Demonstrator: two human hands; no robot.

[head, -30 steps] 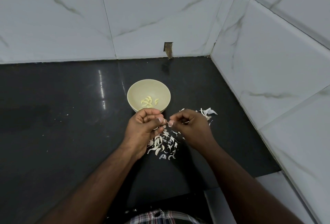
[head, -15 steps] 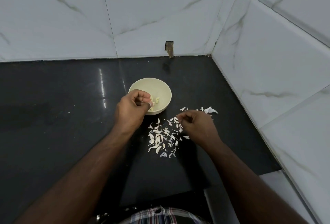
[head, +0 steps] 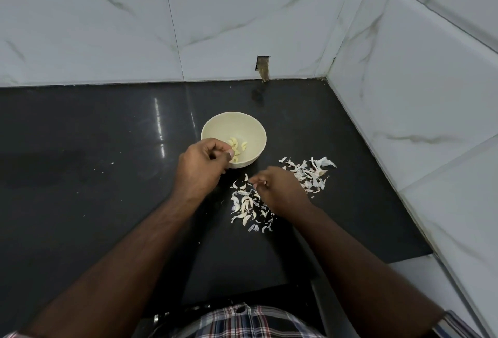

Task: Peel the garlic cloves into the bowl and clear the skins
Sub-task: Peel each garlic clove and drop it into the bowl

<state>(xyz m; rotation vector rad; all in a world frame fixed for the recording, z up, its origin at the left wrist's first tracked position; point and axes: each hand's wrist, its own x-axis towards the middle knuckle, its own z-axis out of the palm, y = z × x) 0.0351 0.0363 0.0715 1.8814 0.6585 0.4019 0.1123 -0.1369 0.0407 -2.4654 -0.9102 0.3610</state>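
A: How should the garlic cloves (head: 237,146) be handled?

B: Small, pale peeled cloves are seen lying at the bottom of the cream bowl (head: 248,127). They can be judged light and firm, but smooth once peeled, so they may slip. A pinch between thumb and fingertip across the thick middle would be advised, not at the pointed ends.

A: And the skins?

B: The skins (head: 246,204) are thin, papery and almost without weight. They are scattered in two heaps on the black counter (head: 94,149): one just in front of the bowl, a second one (head: 310,173) to its right. Probably they would be blown or stuck to fingers easily, so sweeping them together with the hand's edge is judged better than picking one by one.

A: What is done by the hands now?

B: The left hand (head: 200,165) is held over the near rim of the bowl with fingers curled. Whether a clove is gripped inside cannot be told. The right hand (head: 280,189) is lowered over the near heap, its fingertips bent and drawn together; a pinched skin cannot be confirmed either.

A: Is something standing in the way?

B: Little is seen. The tiled walls (head: 404,95) meet in a corner behind and to the right, so skins pushed rightward could be trapped against the wall. A small notch (head: 263,68) is noticed in the back tile. A checked shirt (head: 242,321) is visible at the lower edge.
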